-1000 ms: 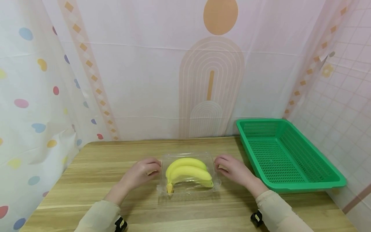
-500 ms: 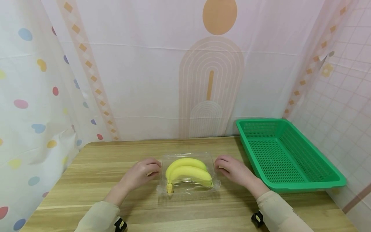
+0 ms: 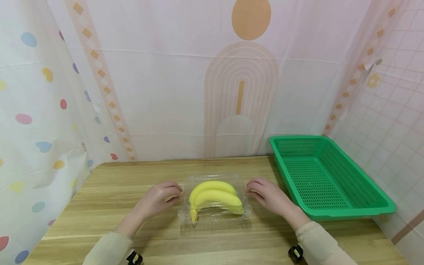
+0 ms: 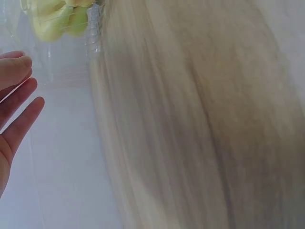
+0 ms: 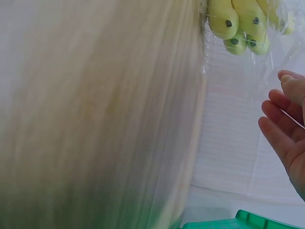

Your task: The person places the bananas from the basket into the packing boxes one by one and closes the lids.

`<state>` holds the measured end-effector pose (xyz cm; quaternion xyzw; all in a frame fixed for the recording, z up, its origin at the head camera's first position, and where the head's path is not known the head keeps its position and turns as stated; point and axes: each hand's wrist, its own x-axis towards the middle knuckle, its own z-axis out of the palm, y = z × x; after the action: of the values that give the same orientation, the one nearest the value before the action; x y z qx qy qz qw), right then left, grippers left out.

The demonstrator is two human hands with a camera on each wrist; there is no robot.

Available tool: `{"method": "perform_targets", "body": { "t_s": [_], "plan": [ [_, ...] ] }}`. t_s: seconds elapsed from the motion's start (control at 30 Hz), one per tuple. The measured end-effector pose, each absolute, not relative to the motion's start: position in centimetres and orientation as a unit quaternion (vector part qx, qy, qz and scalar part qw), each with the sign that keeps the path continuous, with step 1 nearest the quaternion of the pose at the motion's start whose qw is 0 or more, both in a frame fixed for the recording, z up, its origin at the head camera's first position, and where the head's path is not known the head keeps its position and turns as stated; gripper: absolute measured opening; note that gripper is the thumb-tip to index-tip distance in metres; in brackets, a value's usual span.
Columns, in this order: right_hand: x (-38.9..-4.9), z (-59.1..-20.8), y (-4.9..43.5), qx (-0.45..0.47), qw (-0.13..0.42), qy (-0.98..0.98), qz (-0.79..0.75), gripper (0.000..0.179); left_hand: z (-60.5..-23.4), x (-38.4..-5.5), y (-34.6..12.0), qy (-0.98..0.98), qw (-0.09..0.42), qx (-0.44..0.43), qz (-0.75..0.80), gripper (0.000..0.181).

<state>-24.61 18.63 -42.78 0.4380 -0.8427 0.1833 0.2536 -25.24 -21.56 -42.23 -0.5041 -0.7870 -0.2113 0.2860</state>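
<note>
A bunch of yellow bananas [image 3: 216, 197] lies inside a clear plastic container [image 3: 215, 221] near the front middle of the table. Clear plastic covers the fruit, and several dark-tipped ends of the bananas [image 5: 228, 23] show in the right wrist view. Just off the container's left side is my left hand [image 3: 160, 197], its fingers loosely bent and its thumb near the index finger. My right hand [image 3: 266, 194] mirrors it beside the right side, fingers relaxed with nothing between them. In the left wrist view the other fingers [image 4: 24, 117] are spread.
A green plastic basket [image 3: 344, 212] with slotted walls stands on the right of the wooden table [image 3: 132, 171], close to my right forearm. Patterned curtains [image 3: 165, 92] hang behind the table and at both sides.
Both hands have drawn slightly outward from the container's sides, leaving small gaps. The container and bananas stay practically where they were.
</note>
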Motion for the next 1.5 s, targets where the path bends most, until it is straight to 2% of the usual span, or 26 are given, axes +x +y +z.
{"method": "perform_targets", "body": {
  "t_s": [0.27,0.47,0.8,1.0,1.1,1.23,1.5],
  "plan": [
    [-23.8,-42.6,18.5,0.398,0.23,-0.862,0.211,0.023,-41.7,-24.3,-21.8,-0.804,0.269,-0.479,-0.228,0.032],
    [-23.1,-42.5,18.5,0.37,0.215,-0.86,0.279,0.021,-41.2,-22.9,-21.9,-0.845,0.204,-0.414,-0.269,0.028],
    [-21.5,-42.4,18.4,0.261,0.081,-0.867,0.416,0.012,-40.4,-20.9,-21.7,-0.864,0.075,-0.283,-0.409,0.013],
    [-20.8,-42.3,18.4,0.206,-0.024,-0.829,0.52,0.033,-40.3,-19.7,-21.4,-0.863,0.01,-0.181,-0.472,0.025],
    [-20.4,-42.4,18.5,0.177,-0.091,-0.787,0.583,0.05,-40.6,-19.2,-21.2,-0.822,-0.047,-0.132,-0.552,0.039],
    [-20.0,-42.5,18.5,0.145,-0.152,-0.746,0.631,0.064,-41.0,-18.7,-20.8,-0.765,-0.114,-0.078,-0.629,0.058],
    [-19.6,-42.6,18.0,0.109,-0.195,-0.686,0.693,0.065,-41.4,-17.9,-19.9,-0.717,-0.158,-0.051,-0.678,0.068]
  ]
}}
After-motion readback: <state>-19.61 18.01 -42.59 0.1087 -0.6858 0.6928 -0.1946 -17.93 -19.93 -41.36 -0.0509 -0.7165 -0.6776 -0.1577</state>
